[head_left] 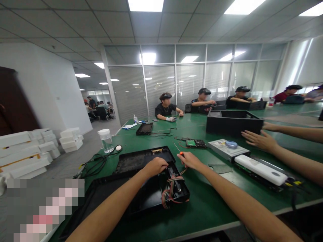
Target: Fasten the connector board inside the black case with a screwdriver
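Observation:
My left hand (155,166) is closed over the far rim of an open black case (151,193) lying on the green table (207,208). A bundle of striped ribbon cable (171,191) sits inside the case at its right end. Just right of it, my right hand (189,160) is closed on a thin screwdriver (178,149) with an orange collar, its shaft pointing up and away. A flat black cover panel (143,159) lies just beyond the case.
A co-worker's hand (259,140) on my right rests by a large black chassis (233,122). A silver drive (227,149), a white unit (261,169), a circuit board (195,143), a clear jar (106,140) and loose cables (96,163) lie around. Several people sit at the far side. White boxes (27,151) stand stacked on the left.

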Motion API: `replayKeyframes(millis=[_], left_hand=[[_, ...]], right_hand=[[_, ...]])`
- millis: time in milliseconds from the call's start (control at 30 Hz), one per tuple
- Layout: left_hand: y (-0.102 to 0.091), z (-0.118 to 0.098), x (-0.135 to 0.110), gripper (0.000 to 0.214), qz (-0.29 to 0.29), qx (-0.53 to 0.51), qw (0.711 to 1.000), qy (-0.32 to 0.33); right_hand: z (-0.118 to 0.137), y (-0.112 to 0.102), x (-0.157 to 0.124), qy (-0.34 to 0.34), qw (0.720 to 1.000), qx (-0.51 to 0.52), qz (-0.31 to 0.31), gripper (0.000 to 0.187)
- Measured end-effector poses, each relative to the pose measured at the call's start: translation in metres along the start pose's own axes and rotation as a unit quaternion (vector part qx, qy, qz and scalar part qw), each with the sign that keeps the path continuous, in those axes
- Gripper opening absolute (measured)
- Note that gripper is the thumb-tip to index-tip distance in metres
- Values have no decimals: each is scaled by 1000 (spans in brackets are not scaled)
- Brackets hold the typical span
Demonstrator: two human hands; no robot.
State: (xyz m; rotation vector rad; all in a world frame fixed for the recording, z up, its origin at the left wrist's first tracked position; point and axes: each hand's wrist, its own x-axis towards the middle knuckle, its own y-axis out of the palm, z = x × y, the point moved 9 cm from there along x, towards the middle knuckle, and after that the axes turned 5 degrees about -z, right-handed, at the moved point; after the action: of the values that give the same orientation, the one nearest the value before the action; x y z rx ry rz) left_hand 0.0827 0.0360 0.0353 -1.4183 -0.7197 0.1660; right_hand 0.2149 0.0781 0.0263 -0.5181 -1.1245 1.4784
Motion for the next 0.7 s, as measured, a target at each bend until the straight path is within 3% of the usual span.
replayKeyframes(millis=[200, 400, 533, 700], left_hand=[[1, 1, -10, 23, -60, -41, 997, -3], [0, -3, -11, 24, -75, -35, 996, -15], [-1, -4, -11, 24, -75, -32, 996, -27], [-4, -8, -11, 22, -51, -61, 997, -18]], right_hand=[[15, -15, -3, -40, 996, -53, -63, 40], [5, -21, 1, -45, 994, -21, -93, 23], [-1, -24, 3, -62, 992, 59, -89, 19], [4, -33, 7, -106, 964, 243, -16, 24]])
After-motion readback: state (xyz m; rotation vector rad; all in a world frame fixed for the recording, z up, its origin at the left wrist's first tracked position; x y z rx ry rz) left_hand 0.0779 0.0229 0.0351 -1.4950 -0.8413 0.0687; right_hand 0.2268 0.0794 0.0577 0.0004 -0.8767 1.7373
